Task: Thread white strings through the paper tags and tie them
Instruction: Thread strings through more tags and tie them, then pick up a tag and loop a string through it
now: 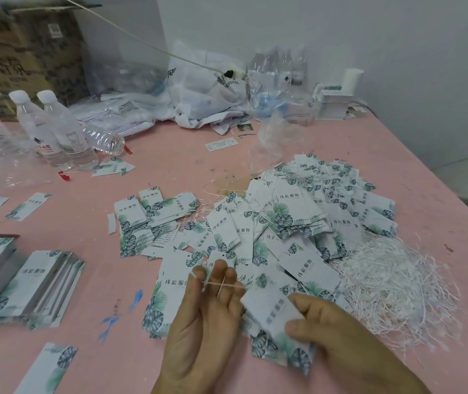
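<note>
Near the front edge of the pink bench point(147, 155), I see both bare hands working over a scatter of paper tags. My left hand point(207, 317) is palm-up with its fingers raised, and a thin white string point(221, 284) runs taut across the fingertips; the loop is hooked round the forefinger, so that grip holds the string. My right hand point(338, 328) pinches a white rectangular paper tag with green leaf print point(272, 314) between thumb and fingers, the tag tilted and the string leading from its upper end toward the left hand. I cannot tell whether a knot is formed.

Under and beyond the hands lies a loose heap of the same leaf-printed tags point(289, 220), many with strings already on them. Just right of it, touching its edge, sits a tangled pile of loose white strings point(392, 280). On the left side of the bench stand neat stacks of unthreaded tags point(37, 282), and a single tag point(51, 365) lies near the front edge.

Toward the far left are clear plastic water bottles with white caps point(56, 129), two upright and one lying beside them. Behind them stands a brown cardboard box point(25, 49), and crumpled white plastic bags point(198, 92) lie along the back by the wall.
</note>
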